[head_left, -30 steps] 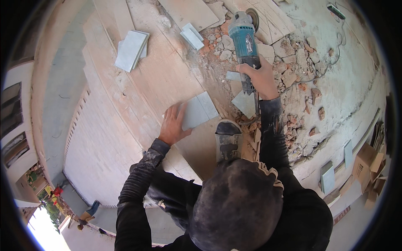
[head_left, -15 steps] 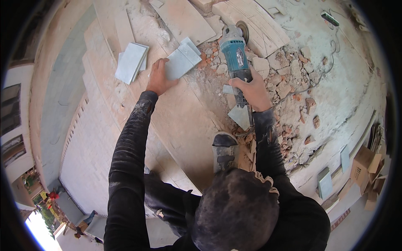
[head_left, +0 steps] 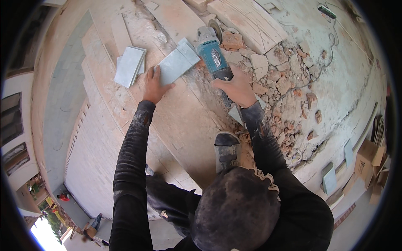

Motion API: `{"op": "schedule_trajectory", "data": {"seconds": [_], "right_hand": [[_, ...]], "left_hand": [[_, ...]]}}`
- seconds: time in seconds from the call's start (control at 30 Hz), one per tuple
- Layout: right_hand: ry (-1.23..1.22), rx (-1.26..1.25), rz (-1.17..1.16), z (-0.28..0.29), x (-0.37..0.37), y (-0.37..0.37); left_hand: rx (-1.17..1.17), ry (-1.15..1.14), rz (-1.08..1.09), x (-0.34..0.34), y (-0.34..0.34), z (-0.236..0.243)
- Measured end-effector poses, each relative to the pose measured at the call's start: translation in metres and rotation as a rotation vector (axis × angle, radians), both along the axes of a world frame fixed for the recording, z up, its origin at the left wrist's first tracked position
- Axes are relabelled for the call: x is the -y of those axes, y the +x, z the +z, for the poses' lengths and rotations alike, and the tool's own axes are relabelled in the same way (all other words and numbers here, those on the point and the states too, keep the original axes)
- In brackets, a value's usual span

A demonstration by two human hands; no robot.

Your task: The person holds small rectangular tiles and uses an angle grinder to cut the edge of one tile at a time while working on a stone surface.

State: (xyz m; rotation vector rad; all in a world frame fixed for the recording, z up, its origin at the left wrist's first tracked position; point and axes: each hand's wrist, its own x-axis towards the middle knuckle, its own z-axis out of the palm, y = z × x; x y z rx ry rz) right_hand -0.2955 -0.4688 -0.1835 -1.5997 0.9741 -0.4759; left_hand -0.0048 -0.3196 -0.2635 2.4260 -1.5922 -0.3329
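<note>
A teal and black angle grinder [head_left: 212, 55] is gripped round its dark rear body by my right hand [head_left: 239, 88]. Its round cutting disc [head_left: 215, 31] points away at the far end, just right of a pale grey-blue tile [head_left: 172, 67]. My left hand [head_left: 155, 87] rests at the near left end of that tile, fingers stretched and thumb apart, touching its edge. A narrower tile piece [head_left: 189, 45] lies against the tile's far right end. Left of this hand sits a small stack of similar tiles [head_left: 130, 67].
Broken masonry rubble [head_left: 276, 75] spreads right of the grinder, with a cable [head_left: 331, 58] running past it. A long stone slab [head_left: 247, 25] lies beyond. My shoe [head_left: 227, 150] stands near the middle. Cardboard boxes [head_left: 365, 159] and more tiles [head_left: 328, 179] are at the right.
My right hand has brought the grinder leftward, closer to the tile. My left hand has shifted slightly left and nearer, staying at the tile's edge.
</note>
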Motion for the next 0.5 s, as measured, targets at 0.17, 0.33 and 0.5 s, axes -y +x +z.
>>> {"op": "schedule_trajectory", "data": {"seconds": [0.17,0.33,0.5], "right_hand": [[-0.043,-0.015,0.078,-0.005,-0.007,0.028],[-0.086,-0.157,0.135,-0.015,-0.017,0.056],[-0.065,-0.179,0.221,-0.023,-0.023,0.08]], "left_hand": [[-0.034,-0.004,-0.022,0.007,0.001,-0.002],[0.007,0.065,0.01,0.011,-0.012,-0.007],[-0.015,0.087,-0.044,0.006,-0.006,-0.005]]}}
